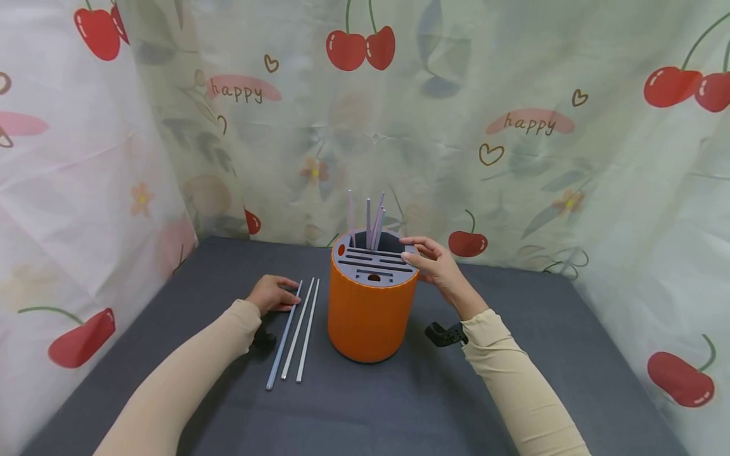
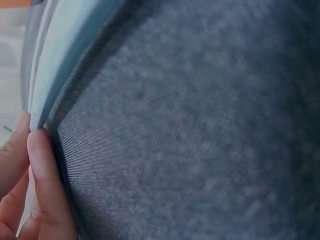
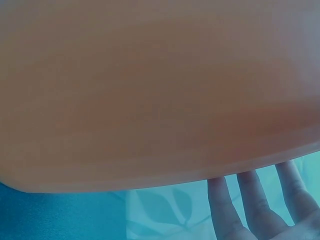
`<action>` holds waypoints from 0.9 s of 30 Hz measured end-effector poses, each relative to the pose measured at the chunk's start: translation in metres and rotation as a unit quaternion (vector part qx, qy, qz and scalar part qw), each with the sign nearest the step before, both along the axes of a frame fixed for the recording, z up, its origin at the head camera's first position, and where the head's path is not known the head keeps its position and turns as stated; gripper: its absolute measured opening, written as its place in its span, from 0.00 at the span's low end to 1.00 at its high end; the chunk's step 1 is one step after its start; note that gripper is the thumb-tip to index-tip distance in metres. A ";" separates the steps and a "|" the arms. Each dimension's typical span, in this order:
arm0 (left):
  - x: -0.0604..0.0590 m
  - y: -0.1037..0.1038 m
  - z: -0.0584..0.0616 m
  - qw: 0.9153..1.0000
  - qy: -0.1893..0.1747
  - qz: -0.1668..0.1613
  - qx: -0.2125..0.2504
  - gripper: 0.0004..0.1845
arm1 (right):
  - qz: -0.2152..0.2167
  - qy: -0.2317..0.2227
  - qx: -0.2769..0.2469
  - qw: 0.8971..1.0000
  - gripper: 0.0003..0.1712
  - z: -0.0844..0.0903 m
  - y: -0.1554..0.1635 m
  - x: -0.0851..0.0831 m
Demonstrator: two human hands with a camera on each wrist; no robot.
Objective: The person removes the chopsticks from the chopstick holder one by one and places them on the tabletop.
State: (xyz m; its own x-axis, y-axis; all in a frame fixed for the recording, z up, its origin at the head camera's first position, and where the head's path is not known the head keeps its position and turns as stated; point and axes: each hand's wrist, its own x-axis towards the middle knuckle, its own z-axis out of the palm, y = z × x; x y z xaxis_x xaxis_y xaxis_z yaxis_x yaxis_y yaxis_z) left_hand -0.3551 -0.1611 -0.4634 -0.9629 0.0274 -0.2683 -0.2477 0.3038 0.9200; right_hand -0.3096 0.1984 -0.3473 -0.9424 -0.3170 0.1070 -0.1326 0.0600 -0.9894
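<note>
An orange round holder (image 1: 367, 316) with a grey slotted top stands mid-table; several lilac straws (image 1: 371, 221) stick up from its back opening. My right hand (image 1: 433, 261) rests on its right top rim, thumb on the grey top. The right wrist view is filled by the holder's orange wall (image 3: 150, 90), with straight fingers (image 3: 260, 205) reaching past it. Three pale straws (image 1: 296, 329) lie side by side left of the holder. My left hand (image 1: 276, 294) lies on the table, its fingertips (image 2: 42, 170) touching the far end of the leftmost, bluish straw (image 2: 55, 60).
A dark grey cloth (image 1: 399, 405) covers the table. Cherry-print curtains (image 1: 513, 126) close in the back and both sides. A black wrist-camera mount (image 1: 445, 334) sits under my right wrist.
</note>
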 end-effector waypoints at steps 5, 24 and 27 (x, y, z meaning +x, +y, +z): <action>0.001 0.003 0.001 1.000 -0.003 0.001 -0.014 0.26 | -0.003 -0.001 0.002 1.000 0.15 0.000 0.000 0.000; -0.005 0.005 -0.003 0.998 -0.016 0.029 -0.058 0.24 | -0.002 0.001 0.005 1.000 0.14 0.000 0.001 -0.002; -0.005 0.005 -0.004 0.998 -0.016 0.029 -0.061 0.24 | -0.003 0.000 0.006 1.000 0.15 -0.001 0.001 -0.002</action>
